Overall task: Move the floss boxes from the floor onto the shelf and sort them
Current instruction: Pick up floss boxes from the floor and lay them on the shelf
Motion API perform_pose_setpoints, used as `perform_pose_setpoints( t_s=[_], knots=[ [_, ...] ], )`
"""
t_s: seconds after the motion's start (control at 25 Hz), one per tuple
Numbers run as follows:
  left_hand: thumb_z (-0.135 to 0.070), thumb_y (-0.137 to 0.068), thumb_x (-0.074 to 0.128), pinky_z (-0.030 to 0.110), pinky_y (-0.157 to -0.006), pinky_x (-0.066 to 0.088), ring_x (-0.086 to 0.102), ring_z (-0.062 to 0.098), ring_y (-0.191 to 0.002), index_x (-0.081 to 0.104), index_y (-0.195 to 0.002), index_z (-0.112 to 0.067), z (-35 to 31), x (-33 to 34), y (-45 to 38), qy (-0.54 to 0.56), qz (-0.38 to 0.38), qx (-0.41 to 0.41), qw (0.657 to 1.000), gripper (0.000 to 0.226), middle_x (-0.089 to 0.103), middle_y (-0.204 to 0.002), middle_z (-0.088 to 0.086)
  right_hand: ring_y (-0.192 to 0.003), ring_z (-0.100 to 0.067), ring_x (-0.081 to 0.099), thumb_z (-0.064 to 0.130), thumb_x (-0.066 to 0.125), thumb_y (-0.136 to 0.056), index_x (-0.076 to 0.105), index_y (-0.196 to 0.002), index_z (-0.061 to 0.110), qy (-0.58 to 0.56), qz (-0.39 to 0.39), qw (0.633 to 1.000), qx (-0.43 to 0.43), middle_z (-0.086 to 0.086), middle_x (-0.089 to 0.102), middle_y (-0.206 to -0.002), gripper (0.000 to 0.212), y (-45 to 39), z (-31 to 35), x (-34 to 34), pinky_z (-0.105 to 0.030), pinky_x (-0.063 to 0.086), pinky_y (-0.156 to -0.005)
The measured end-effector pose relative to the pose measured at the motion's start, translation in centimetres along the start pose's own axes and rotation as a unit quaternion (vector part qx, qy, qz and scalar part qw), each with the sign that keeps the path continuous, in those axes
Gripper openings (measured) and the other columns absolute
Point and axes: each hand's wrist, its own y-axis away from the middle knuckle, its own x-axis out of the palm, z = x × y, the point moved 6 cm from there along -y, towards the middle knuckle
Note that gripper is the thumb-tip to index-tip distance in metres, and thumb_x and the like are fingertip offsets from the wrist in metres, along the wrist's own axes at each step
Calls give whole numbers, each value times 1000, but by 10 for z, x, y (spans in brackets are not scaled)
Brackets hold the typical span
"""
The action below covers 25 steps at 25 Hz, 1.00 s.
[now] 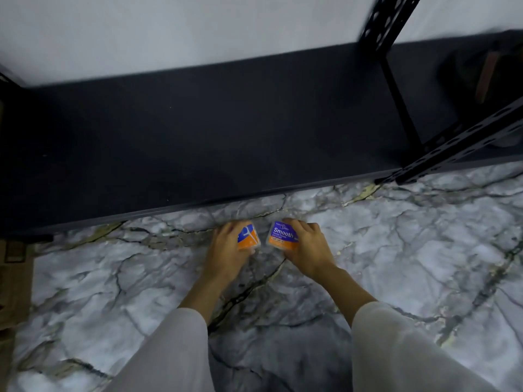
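Note:
Two small floss boxes, blue on top and orange below, sit low over the marble floor just in front of the shelf's front edge. My left hand [226, 244] grips the left floss box [249, 238], its label showing a white floss pick. My right hand [304, 247] grips the right floss box [281, 236], which reads "Smooth". The boxes are a small gap apart. The dark shelf board [215, 128] lies just beyond them, bare across its middle. Whether the boxes touch the floor I cannot tell.
The floor [396, 250] is grey-white marble with dark veins. A black perforated upright [387, 66] and a diagonal brace [458, 142] cross the shelf at the right. Dark blurred objects [486, 75] sit far right on the shelf. A cardboard box [15, 278] is at the left edge.

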Motion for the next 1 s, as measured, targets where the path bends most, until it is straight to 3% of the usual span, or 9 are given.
perform_pose_setpoints(
  t_s=[0.2,0.32,0.44,0.6,0.76,1.0],
  knots=[
    [-9,-76,76,35,-96,49,56,22,-112,52,-134,-15,7,7,-4,22,30,10,999,63,54,-129,5,-129,-26,38,11,66,-84,38,-142,19,-13,23,1000,7,-5,45,-143,65,-4,0,9,-35,39,-102],
    [-9,-81,71,30,-92,49,56,18,-108,56,-129,-14,-1,-5,1,30,29,5,999,51,54,-126,2,-128,-25,41,12,64,-85,40,-141,17,-18,31,999,15,-6,47,-141,61,-1,5,1,-36,42,-102],
    [-11,-84,67,37,-92,49,56,21,-108,59,-121,-18,-17,-25,9,12,27,13,999,39,54,-123,1,-123,-26,47,13,62,-86,46,-136,14,-25,19,999,5,-8,51,-135,52,8,21,-19,-34,44,-98],
    [-22,-90,60,36,-93,47,55,18,-114,61,-118,-26,-56,-70,33,-45,19,19,999,28,55,-124,-4,-117,-24,52,15,59,-89,53,-129,16,-23,12,1000,2,-7,53,-131,40,33,55,-63,-34,47,-95],
    [-30,-92,56,36,-89,48,57,19,-112,62,-113,-29,-106,-128,69,-100,-12,49,994,22,58,-116,-3,-98,-23,59,14,52,-89,61,-108,15,-27,11,999,-15,-8,62,-113,21,68,95,-119,-35,50,-84],
    [-33,-93,53,35,-91,46,59,17,-107,61,-114,-29,-187,-217,145,-147,-21,85,985,22,64,-118,-7,-107,-24,58,25,59,-91,58,-118,13,50,5,997,-66,-7,60,-119,30,142,158,-219,-31,46,-88]
  ],
)
